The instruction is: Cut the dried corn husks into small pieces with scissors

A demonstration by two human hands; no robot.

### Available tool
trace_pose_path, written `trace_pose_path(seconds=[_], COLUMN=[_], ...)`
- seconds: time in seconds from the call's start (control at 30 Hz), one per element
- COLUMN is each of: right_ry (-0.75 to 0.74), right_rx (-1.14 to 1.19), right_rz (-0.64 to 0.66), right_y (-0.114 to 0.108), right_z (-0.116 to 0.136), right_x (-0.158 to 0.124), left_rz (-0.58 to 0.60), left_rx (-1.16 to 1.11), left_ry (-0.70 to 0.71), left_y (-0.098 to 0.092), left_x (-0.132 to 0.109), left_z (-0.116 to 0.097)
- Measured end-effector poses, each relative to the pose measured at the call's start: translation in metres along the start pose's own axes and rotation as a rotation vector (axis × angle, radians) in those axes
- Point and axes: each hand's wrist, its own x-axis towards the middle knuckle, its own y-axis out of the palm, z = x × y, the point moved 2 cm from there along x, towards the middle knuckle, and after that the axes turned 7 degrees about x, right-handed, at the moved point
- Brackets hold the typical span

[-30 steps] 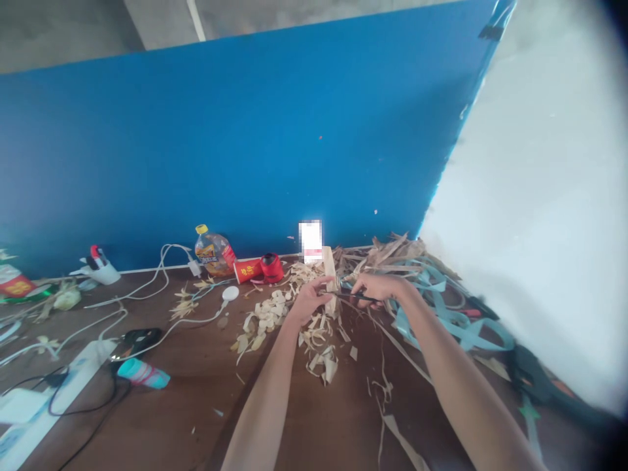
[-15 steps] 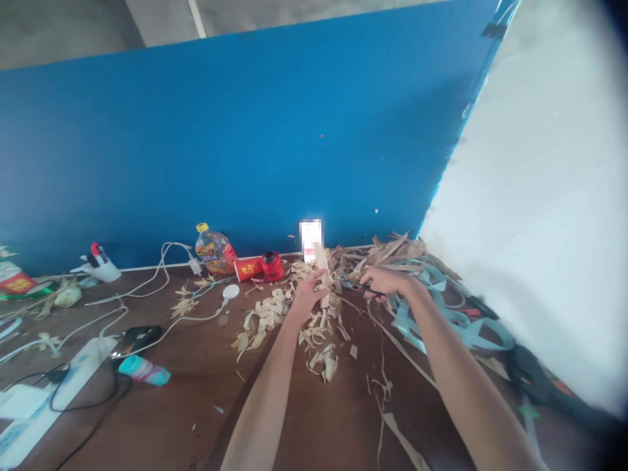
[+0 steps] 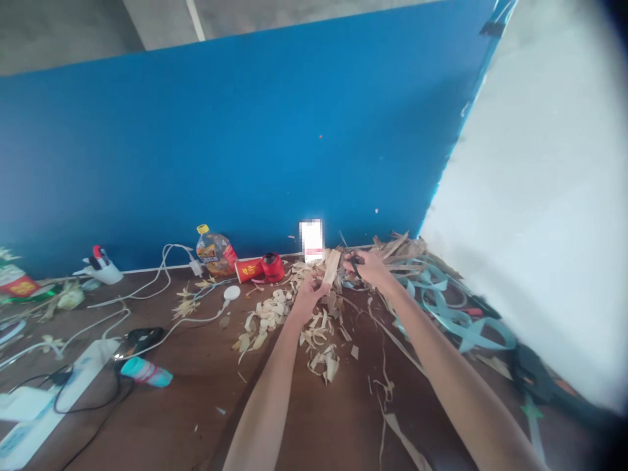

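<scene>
My left hand (image 3: 308,296) is closed on the lower end of a pale, flat strip of dried husk (image 3: 332,267), which stands up from the fingers. To its right, my right hand (image 3: 369,267) is wrapped round dark-handled scissors (image 3: 355,260). Their thin blades point up and away and are hard to make out. Beneath and around both hands lies a heap of husk scraps (image 3: 321,327), with cream-coloured cut pieces (image 3: 269,314) left of my left wrist.
Light-blue ribbon (image 3: 436,294) lies tangled beside my right forearm. A lit, blurred screen (image 3: 311,241) stands against the blue partition (image 3: 245,144). Leftward are a red paper cup (image 3: 249,269), a bottle (image 3: 214,252), white cables, a power strip (image 3: 63,386) and a turquoise roll (image 3: 146,371).
My right hand has moved up and left with the scissors, closer to the husk strip. The strip now leans right, and my left hand has shifted slightly.
</scene>
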Motion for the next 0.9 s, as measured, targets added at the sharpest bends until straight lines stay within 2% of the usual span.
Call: trace_pose_path(seconds=[0.1, 0.2, 0.67, 0.8, 0.9], right_ry=[-0.063, -0.103, -0.071, -0.105, -0.109], right_rx=[0.151, 0.206, 0.233, 0.208, 0.201], right_rz=[-0.043, -0.05, -0.035, -0.075, -0.072], right_y=[0.004, 0.005, 0.012, 0.015, 0.021], right_z=[0.005, 0.008, -0.006, -0.008, -0.005], right_x=[-0.002, -0.005, 0.004, 0.005, 0.004], left_rz=[-0.014, 0.002, 0.067, 0.186, 0.265], left_rx=[0.062, 0.128, 0.085, 0.083, 0.077], left_ry=[-0.002, 0.011, 0.002, -0.064, -0.056], left_y=[0.001, 0.001, 0.0, 0.003, 0.005], left_x=[0.0, -0.001, -0.004, -0.005, -0.006], left_z=[-0.001, -0.003, -0.001, -0.001, -0.004])
